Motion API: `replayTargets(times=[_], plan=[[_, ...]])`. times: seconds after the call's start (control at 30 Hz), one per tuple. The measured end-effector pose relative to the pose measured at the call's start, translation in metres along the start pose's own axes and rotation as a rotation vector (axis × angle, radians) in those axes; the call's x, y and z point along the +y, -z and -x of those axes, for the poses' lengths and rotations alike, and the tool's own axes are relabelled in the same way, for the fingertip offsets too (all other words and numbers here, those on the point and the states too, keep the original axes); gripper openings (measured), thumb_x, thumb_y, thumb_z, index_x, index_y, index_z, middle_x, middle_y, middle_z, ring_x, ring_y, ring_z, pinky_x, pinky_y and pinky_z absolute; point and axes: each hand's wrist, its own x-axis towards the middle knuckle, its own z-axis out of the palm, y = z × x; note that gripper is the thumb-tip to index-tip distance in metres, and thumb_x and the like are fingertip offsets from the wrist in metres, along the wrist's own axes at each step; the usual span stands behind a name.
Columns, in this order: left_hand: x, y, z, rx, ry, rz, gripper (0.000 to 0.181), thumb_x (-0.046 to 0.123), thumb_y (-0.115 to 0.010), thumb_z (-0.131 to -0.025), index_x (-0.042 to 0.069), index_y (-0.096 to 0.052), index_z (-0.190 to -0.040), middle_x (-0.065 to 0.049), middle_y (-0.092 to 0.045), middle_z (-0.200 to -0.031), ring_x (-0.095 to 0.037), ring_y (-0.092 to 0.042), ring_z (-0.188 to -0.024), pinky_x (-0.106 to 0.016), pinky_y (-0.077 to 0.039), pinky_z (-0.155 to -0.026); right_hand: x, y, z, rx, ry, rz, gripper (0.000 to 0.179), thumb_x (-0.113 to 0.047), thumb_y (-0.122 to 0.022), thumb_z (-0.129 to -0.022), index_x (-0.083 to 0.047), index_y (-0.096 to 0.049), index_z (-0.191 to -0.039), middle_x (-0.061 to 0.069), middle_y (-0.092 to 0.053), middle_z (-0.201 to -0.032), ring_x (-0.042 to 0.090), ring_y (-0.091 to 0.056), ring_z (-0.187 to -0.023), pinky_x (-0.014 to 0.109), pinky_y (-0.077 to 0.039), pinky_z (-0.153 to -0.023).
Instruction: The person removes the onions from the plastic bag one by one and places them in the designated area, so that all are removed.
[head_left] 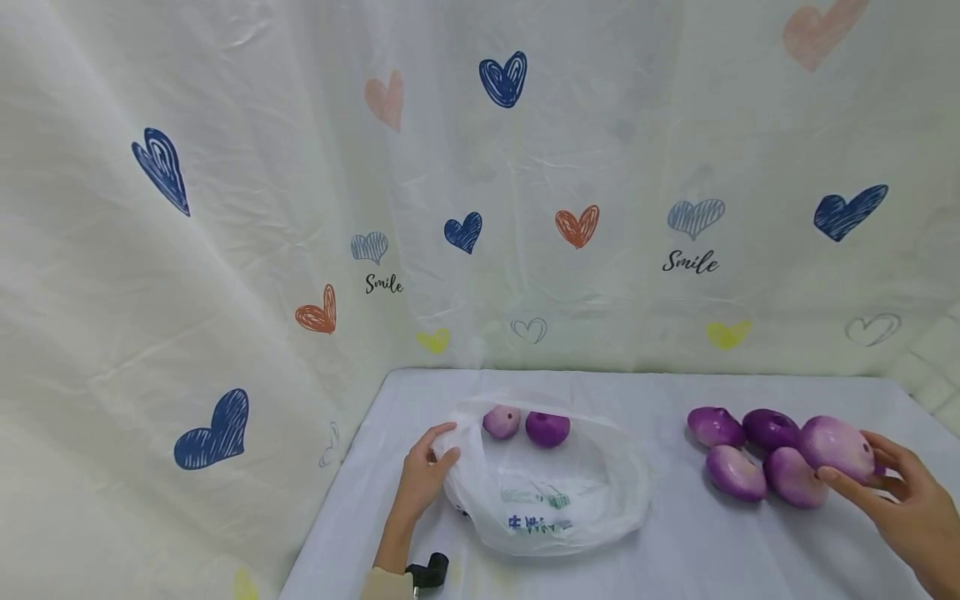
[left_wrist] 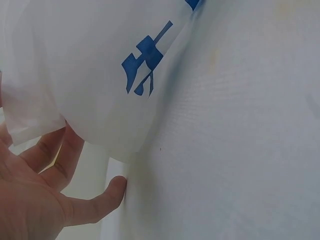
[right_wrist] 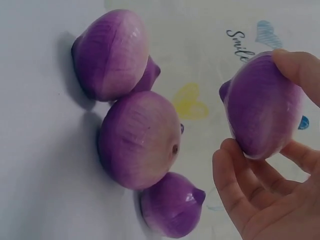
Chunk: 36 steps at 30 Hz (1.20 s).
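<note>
At the left, a white plastic bag (head_left: pixel 551 542) lies with its mouth wide, and two purple onions (head_left: pixel 547 429) are inside it. My left hand (head_left: pixel 423 475) grips the bag's left rim between thumb and fingers. The left wrist view shows this hand (left_wrist: pixel 45 180) beside the bag's blue-printed side (left_wrist: pixel 100 75), one finger stretched away from the plastic. Over at the right, my right hand (head_left: pixel 900 500) holds a purple onion (head_left: pixel 834 446) between thumb and fingers. The right wrist view has this onion (right_wrist: pixel 262 110) raised off the table, apart from the others.
Several more onions (head_left: pixel 737 473) sit grouped on the white-covered table (head_left: pixel 675 567), beside the held one. A black device (head_left: pixel 429 572) is by the left wrist. Behind the table hangs a pale sheet (head_left: pixel 637 133) printed with hearts.
</note>
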Motion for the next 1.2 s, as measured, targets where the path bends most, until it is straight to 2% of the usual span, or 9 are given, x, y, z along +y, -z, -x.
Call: replayTargets(times=[0.17,0.27,0.33,0.43,0.57,0.83,0.97,1.13,1.2], plan=[[0.000,0.000,0.000,0.006,-0.003,-0.004,0.041,0.024,-0.073,-0.094,0.029,-0.065,-0.134,-0.008,-0.066,-0.115,-0.019,-0.055,-0.084,-0.030,-0.048,-0.068,0.014,0.002,-0.002,0.038,-0.088,-0.004,0.094,-0.040,-0.072,-0.095,-0.038,-0.008,-0.164,-0.034,-0.030,-0.131,-0.029,-0.035,-0.078,0.011,-0.033,-0.059],[-0.001,0.000,-0.001,0.008,-0.005,-0.005,0.041,0.024,-0.073,-0.094,0.030,-0.065,-0.134,-0.009,-0.066,-0.114,-0.019,-0.055,-0.084,-0.031,-0.048,-0.068,0.026,0.005,-0.005,0.070,-0.103,-0.034,0.094,-0.037,-0.074,-0.094,-0.038,-0.010,-0.163,-0.040,-0.024,-0.112,-0.027,-0.037,-0.076,0.012,-0.038,-0.058],[-0.001,0.000,0.000,0.009,-0.003,-0.001,0.040,0.024,-0.072,-0.094,0.031,-0.065,-0.133,-0.009,-0.066,-0.114,-0.019,-0.056,-0.085,-0.031,-0.048,-0.069,0.033,0.006,-0.008,0.083,-0.128,-0.024,0.095,-0.038,-0.074,-0.094,-0.038,-0.010,-0.164,-0.033,-0.030,-0.113,-0.025,-0.038,-0.075,0.013,-0.040,-0.057],[-0.001,0.000,0.000,0.012,0.001,-0.004,0.040,0.024,-0.072,-0.094,0.032,-0.065,-0.133,-0.008,-0.065,-0.110,-0.019,-0.055,-0.083,-0.030,-0.048,-0.068,0.042,0.006,-0.013,0.087,-0.191,0.018,0.098,-0.042,-0.073,-0.093,-0.035,-0.007,-0.164,-0.002,-0.044,-0.124,-0.020,-0.038,-0.071,0.016,-0.041,-0.057],[-0.002,-0.001,-0.001,0.018,0.005,-0.015,0.040,0.025,-0.072,-0.094,0.033,-0.065,-0.133,-0.006,-0.062,-0.104,-0.019,-0.053,-0.082,-0.029,-0.046,-0.067,0.051,0.007,-0.017,0.061,-0.245,0.064,0.102,-0.046,-0.070,-0.094,-0.022,-0.001,-0.165,0.040,-0.031,-0.135,-0.016,-0.039,-0.065,0.018,-0.042,-0.055],[0.000,-0.001,0.000,0.011,0.000,-0.014,0.041,0.025,-0.072,-0.095,0.030,-0.064,-0.135,-0.007,-0.062,-0.103,-0.019,-0.053,-0.083,-0.030,-0.047,-0.067,0.060,0.007,-0.023,0.017,-0.337,0.100,0.105,-0.051,-0.067,-0.095,-0.007,-0.002,-0.164,0.042,-0.020,-0.154,-0.004,-0.040,-0.073,0.018,-0.039,-0.055],[0.000,-0.001,-0.001,0.016,-0.003,-0.024,0.041,0.024,-0.072,-0.095,0.030,-0.065,-0.135,-0.006,-0.061,-0.103,-0.018,-0.052,-0.082,-0.028,-0.046,-0.066,0.065,0.007,-0.024,0.001,-0.326,0.114,0.105,-0.052,-0.067,-0.095,-0.008,-0.003,-0.164,0.041,-0.021,-0.154,-0.001,-0.039,-0.078,0.017,-0.037,-0.056],[-0.001,-0.002,-0.001,0.019,-0.002,-0.026,0.042,0.024,-0.072,-0.094,0.029,-0.064,-0.135,-0.006,-0.061,-0.103,-0.018,-0.051,-0.081,-0.029,-0.045,-0.066,0.071,0.007,-0.027,-0.013,-0.277,0.093,0.105,-0.049,-0.068,-0.095,-0.009,-0.001,-0.164,0.044,-0.020,-0.151,-0.013,-0.032,-0.070,0.014,-0.039,-0.056],[-0.001,-0.001,-0.001,0.019,0.001,-0.024,0.042,0.024,-0.072,-0.094,0.028,-0.064,-0.136,-0.006,-0.060,-0.102,-0.018,-0.051,-0.081,-0.029,-0.045,-0.066,0.071,0.006,-0.029,-0.025,-0.286,0.105,0.105,-0.050,-0.068,-0.095,-0.007,-0.001,-0.164,0.043,-0.019,-0.152,-0.002,-0.045,-0.078,0.015,-0.038,-0.056]])
